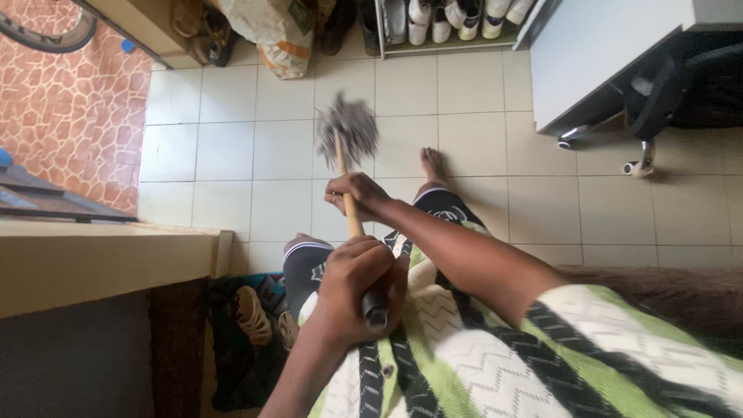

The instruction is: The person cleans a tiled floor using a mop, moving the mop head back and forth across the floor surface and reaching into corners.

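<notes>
The person is wearing a loose top (495, 364) patterned in green, cream and black, with zigzag lines running across the cream panels and a wide short sleeve (619, 333) ending well behind the fingers (352, 271). Below it they are wearing black shorts (306, 267) with white-striped hems and a pale printed motif. The feet are going bare.

Left hand (357, 290) fisted low, right hand (357, 193) clenched ahead, arm outstretched

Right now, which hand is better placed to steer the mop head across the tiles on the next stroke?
Probably the right hand: it grips the wooden handle lower down, nearer the blurred grey mop head. The left hand is wrapped around the handle's top end, close to the body, so it mainly anchors.
</notes>
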